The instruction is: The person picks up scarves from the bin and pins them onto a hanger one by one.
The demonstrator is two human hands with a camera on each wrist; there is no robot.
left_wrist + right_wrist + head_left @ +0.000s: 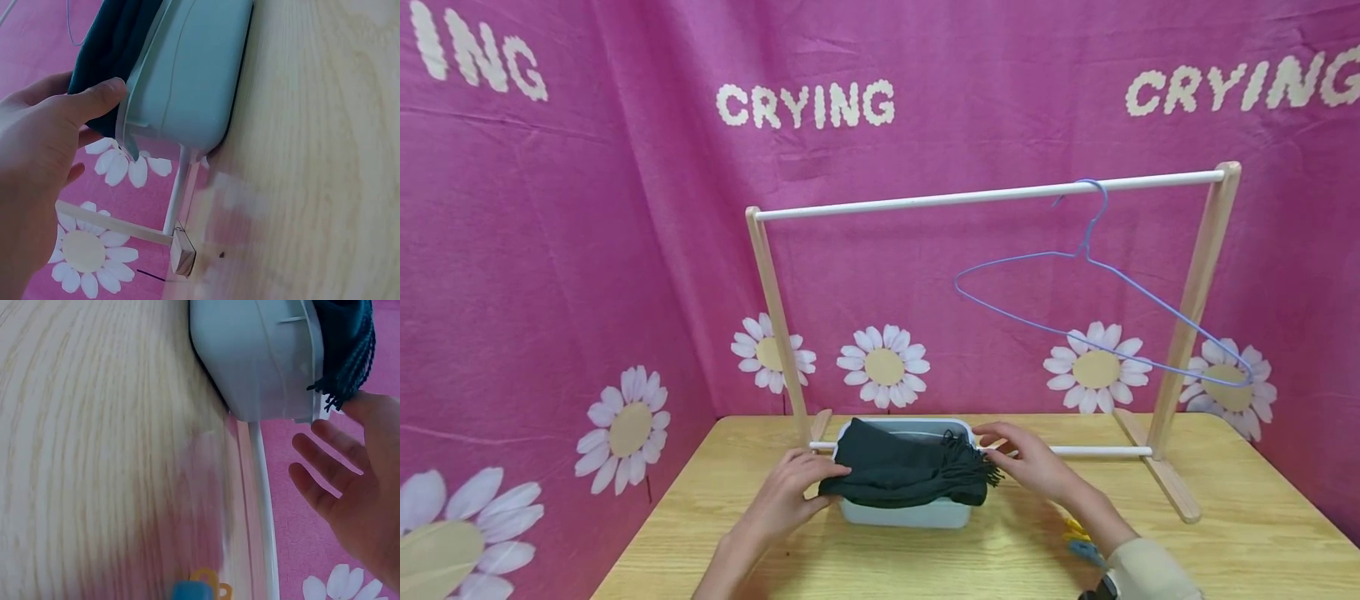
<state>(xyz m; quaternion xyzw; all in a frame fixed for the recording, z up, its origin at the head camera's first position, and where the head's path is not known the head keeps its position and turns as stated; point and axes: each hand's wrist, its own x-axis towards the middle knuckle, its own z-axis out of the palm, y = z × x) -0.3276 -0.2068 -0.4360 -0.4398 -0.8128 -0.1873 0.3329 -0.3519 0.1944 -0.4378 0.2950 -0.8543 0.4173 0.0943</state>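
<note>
A dark green scarf [891, 462] with a tasselled fringe lies folded over the top of a pale grey-green plastic bin [906, 514]. At the scarf's left end, my left hand [786, 492] pinches the folded cloth, thumb on the near side and fingers behind, as the left wrist view shows. By the fringe [340, 387] is my right hand [1033, 462], its fingers loosely spread beside the bin's right rim. Its thumb is right at the tassels. A blue wire hanger [1087, 250] hangs from the rack's top bar, above and right of the bin.
The wooden rack [1202, 308] with white bars [925, 202] stands behind the bin on the wood-grain table [700, 517]. Yellow and blue clips [1082, 550] lie near my right forearm. A pink curtain [925, 50] with daisies hangs behind and at the left.
</note>
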